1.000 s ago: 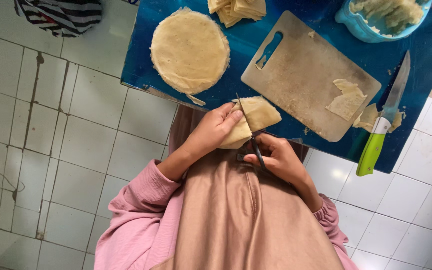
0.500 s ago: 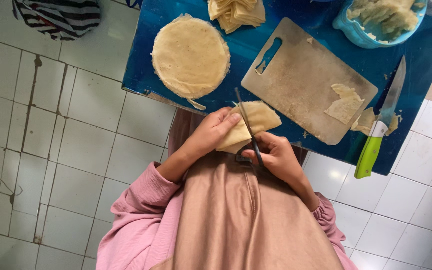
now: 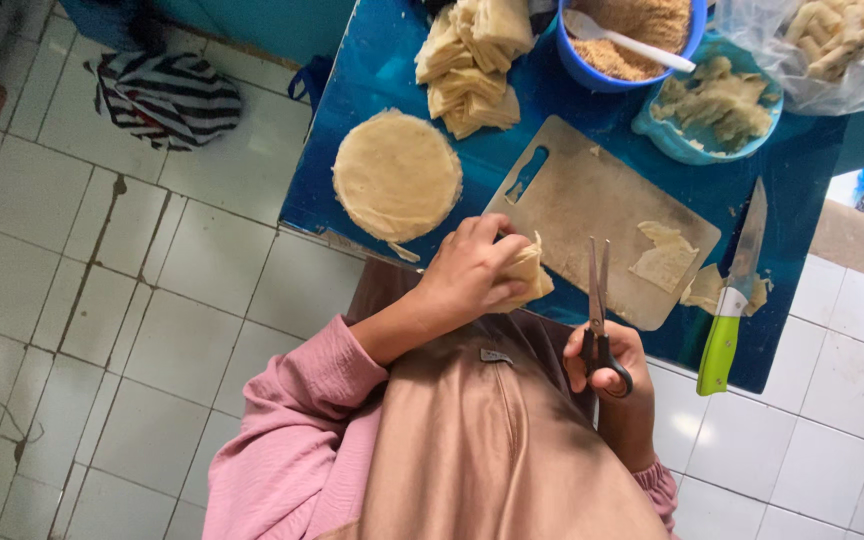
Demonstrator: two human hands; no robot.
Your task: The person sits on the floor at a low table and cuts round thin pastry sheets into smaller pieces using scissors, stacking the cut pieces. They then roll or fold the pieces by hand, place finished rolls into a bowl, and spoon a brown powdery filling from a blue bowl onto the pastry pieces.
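Gripping a folded pale pastry piece (image 3: 524,278), the left hand (image 3: 472,270) holds it at the near edge of the grey cutting board (image 3: 592,200) — the right hand (image 3: 614,372), just beside it, clasps black-handled scissors (image 3: 597,310), blades nearly closed, pointing up over the board, apart from the pastry

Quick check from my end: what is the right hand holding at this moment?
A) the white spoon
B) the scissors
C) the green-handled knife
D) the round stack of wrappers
B: the right hand has its fingers through the black loops of the scissors, blades closed over the cutting board; the green-handled knife lies untouched on the blue table.
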